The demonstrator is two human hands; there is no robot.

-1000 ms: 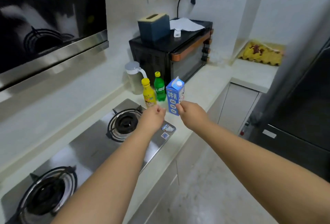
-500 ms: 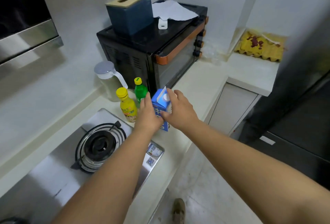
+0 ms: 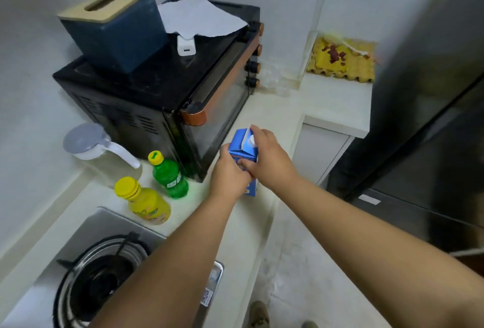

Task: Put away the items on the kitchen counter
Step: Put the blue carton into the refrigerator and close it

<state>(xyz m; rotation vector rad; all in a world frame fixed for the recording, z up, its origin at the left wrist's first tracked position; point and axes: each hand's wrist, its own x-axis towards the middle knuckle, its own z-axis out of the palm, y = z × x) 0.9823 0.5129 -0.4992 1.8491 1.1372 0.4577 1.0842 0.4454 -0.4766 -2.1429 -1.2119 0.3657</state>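
A blue milk carton (image 3: 240,144) with a white cap stands on the pale counter (image 3: 264,115) in front of the black oven. My left hand (image 3: 230,173) wraps its left side. My right hand (image 3: 269,159) grips its right side, with fingertips up at the cap. To the left stand a green soda bottle (image 3: 169,174) and a yellow juice bottle (image 3: 146,203), both upright with yellow caps. Neither hand touches the bottles.
A black toaster oven (image 3: 146,92) carries a dark blue tissue box (image 3: 115,32), a white paper and a small white plug. A lidded clear jug (image 3: 99,152) stands by the wall. A gas hob (image 3: 102,278) lies near left, a yellow egg tray (image 3: 343,59) far right, a dark fridge (image 3: 429,107) beyond.
Both hands have closed around the carton, which they only touched a second ago. My view has moved closer and tilted down toward the counter.
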